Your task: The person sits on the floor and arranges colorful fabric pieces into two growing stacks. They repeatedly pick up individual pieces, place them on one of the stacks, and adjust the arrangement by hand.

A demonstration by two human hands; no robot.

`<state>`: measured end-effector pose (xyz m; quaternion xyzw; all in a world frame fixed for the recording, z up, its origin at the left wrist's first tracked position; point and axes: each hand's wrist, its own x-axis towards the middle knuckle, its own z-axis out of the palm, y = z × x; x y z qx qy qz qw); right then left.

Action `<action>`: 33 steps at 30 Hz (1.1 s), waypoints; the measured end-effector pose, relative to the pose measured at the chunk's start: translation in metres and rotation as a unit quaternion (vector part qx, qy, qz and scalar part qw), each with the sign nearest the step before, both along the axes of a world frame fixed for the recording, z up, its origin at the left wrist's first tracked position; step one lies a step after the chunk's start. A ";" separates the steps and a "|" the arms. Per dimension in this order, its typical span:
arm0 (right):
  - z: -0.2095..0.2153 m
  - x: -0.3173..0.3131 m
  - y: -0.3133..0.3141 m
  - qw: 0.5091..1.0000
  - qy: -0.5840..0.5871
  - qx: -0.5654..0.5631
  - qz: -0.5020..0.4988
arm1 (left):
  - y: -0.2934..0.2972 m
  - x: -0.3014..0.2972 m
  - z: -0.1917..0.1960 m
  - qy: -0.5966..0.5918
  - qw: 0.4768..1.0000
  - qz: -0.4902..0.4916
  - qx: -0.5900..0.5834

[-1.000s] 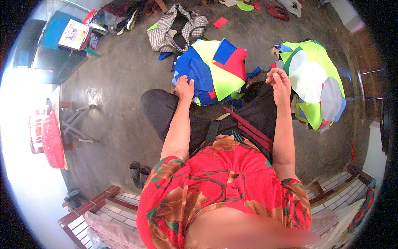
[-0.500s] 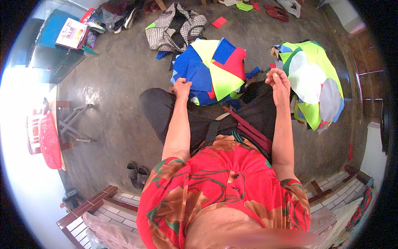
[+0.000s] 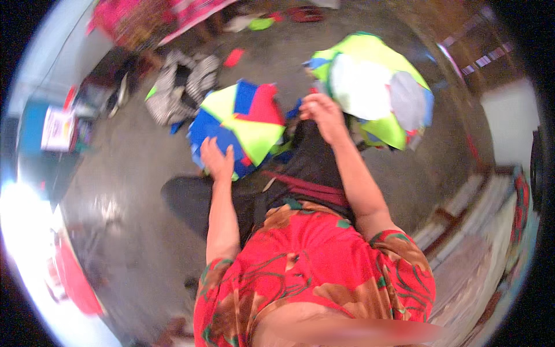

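Observation:
A heap of cut fabric pieces in blue, yellow-green and red, a patchwork pile, lies in front of my crossed legs. My left hand rests at its near left edge on a blue piece, fingers spread. My right hand is raised between this pile and a second fabric pile, its thumb and fingers pinched together. A small red bit shows by those fingertips; blur hides whether they hold it. The second pile, at the right, shows white, grey, yellow-green and blue pieces.
A checked cloth bag lies slumped beyond the left pile. Near it on the floor is a red scrap. A red plastic chair or tub stands at far left; a wooden bench-like frame is at right.
The whole view has swung, shifting the piles leftward in the picture. My left hand has loosened from the blue piece's edge and its fingers have spread. The right hand stays pinched.

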<state>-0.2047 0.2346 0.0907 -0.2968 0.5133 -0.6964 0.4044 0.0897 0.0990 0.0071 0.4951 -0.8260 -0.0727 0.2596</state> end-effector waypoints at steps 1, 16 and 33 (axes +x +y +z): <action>0.002 0.001 -0.002 1.000 -0.018 -0.011 0.017 | 0.005 -0.006 0.005 -0.017 0.999 -0.022 0.018; 0.089 -0.077 0.092 0.757 0.525 0.093 -0.378 | 0.021 -0.019 -0.021 -0.233 0.961 -0.095 0.118; 0.038 -0.118 0.131 0.669 0.596 0.298 -0.329 | 0.018 -0.020 -0.020 -0.229 0.962 -0.091 0.121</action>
